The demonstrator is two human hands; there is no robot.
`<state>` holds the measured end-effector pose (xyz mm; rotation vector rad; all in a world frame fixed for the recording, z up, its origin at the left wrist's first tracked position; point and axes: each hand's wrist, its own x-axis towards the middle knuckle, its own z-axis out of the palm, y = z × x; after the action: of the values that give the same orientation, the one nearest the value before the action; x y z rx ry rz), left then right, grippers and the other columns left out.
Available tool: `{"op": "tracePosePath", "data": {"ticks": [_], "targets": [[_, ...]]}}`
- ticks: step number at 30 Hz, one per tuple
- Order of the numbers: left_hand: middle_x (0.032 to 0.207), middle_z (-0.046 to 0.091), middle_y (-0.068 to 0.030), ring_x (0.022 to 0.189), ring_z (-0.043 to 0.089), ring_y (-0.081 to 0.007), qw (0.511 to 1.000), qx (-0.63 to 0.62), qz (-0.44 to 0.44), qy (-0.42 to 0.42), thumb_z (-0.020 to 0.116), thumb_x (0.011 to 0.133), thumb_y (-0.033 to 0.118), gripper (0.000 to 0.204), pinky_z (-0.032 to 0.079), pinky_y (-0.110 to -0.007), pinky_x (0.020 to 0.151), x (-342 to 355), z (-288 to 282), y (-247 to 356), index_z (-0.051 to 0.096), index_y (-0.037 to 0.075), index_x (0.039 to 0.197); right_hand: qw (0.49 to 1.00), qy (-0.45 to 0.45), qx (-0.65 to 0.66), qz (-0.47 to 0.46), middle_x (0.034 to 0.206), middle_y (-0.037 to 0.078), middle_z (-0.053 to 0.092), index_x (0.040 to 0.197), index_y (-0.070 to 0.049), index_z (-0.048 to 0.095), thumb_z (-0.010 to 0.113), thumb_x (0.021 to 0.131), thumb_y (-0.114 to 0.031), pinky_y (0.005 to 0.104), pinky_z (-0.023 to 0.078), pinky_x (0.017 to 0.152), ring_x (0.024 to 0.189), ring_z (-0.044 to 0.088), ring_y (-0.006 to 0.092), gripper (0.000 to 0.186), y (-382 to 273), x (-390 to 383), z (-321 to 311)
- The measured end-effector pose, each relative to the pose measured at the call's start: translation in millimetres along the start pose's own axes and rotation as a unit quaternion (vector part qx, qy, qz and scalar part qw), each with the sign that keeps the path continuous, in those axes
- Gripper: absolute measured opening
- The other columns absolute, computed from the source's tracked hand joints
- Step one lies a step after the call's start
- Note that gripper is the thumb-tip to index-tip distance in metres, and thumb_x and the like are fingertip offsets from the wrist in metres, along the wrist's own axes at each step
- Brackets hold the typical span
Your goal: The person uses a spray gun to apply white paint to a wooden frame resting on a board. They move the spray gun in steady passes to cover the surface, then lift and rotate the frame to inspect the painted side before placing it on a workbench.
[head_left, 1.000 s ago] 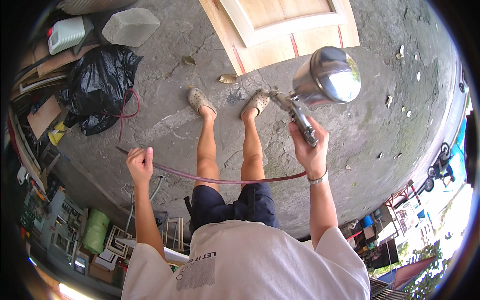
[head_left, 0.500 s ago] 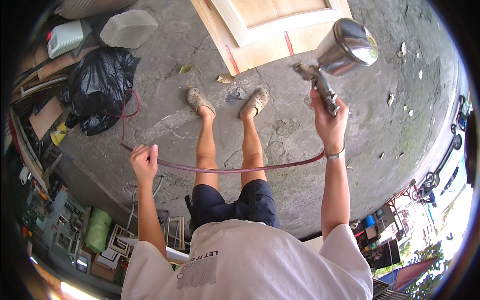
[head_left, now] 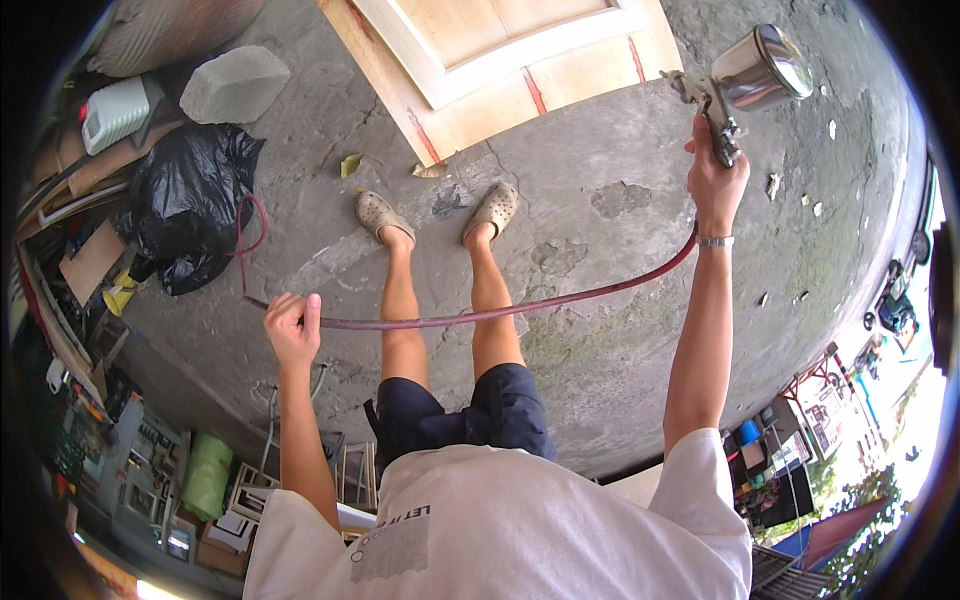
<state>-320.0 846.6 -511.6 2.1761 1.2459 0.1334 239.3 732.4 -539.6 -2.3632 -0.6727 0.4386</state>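
My right hand [head_left: 717, 190] is wrapped round the handle of a metal spray gun [head_left: 712, 110], held out at the upper right. A silver paint cup [head_left: 765, 70] sits on the gun, leaning to the right. From the gun's handle a dark red air hose [head_left: 560, 300] sags across in front of my legs to my left hand [head_left: 293, 328], which is closed round it with the thumb up. Ahead of my feet lies a white-framed panel [head_left: 480, 75] on a pale wooden board [head_left: 470, 125] with red streaks. The gun is just right of the board's near corner.
Beyond my left hand, a black plastic bag [head_left: 190, 200] lies with a hose loop against it. Behind it are a concrete block [head_left: 235, 85] and a white jug [head_left: 115, 115]. Frames and a green roll [head_left: 207, 475] crowd the lower left. Cracked concrete floor [head_left: 600, 240] surrounds my feet.
My right hand has moved right and farther out with the spray gun, drawing the hose along. The view has shifted a little; my left hand keeps its hold on the hose.
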Motion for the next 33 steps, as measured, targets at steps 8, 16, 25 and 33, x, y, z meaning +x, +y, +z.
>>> {"op": "tracePosePath", "data": {"ticks": [8,16,25,33], "targets": [[0.057,0.043,-0.0152,0.053,0.042,-0.0325,1.000,-0.029,0.008,0.010,0.059,0.096,0.017,0.040,0.034,-0.042,0.056,12,12,17,0.047,-0.002,0.063,0.990,0.126,-0.032,-0.050,0.065,0.005,0.070,0.082,0.000,0.075,0.069,0.094,-0.036,0.0280,0.044,0.042,0.044,0.060,0.0110,0.038,13,56,-33],[0.057,0.040,-0.0142,0.052,0.039,-0.0313,0.999,-0.048,-0.006,0.019,0.058,0.097,0.015,0.040,0.032,-0.041,0.055,7,8,6,0.045,-0.003,0.063,0.989,0.128,-0.064,0.019,0.064,0.004,0.070,0.088,-0.001,0.075,0.068,0.094,-0.042,0.0279,0.043,0.040,0.044,0.057,0.0099,0.042,-4,65,-42],[0.054,0.041,-0.0125,0.051,0.039,-0.0289,0.999,-0.021,-0.017,0.048,0.060,0.095,0.014,0.042,0.031,-0.040,0.053,-14,-23,-29,0.045,-0.002,0.059,0.999,-0.034,0.018,-0.006,0.065,0.004,0.069,0.093,-0.002,0.075,0.070,0.093,-0.034,0.0279,0.045,0.053,0.056,0.061,0.0091,0.033,-31,-28,16],[0.056,0.043,-0.0135,0.052,0.041,-0.0310,0.999,-0.002,-0.004,0.037,0.058,0.096,0.011,0.039,0.032,-0.041,0.054,-31,-58,-65,0.047,-0.002,0.061,0.994,-0.105,0.033,-0.012,0.060,0.004,0.061,0.090,0.001,0.070,0.072,0.092,-0.022,0.0277,0.041,0.052,0.055,0.051,0.0070,0.024,-97,-109,49]]}}
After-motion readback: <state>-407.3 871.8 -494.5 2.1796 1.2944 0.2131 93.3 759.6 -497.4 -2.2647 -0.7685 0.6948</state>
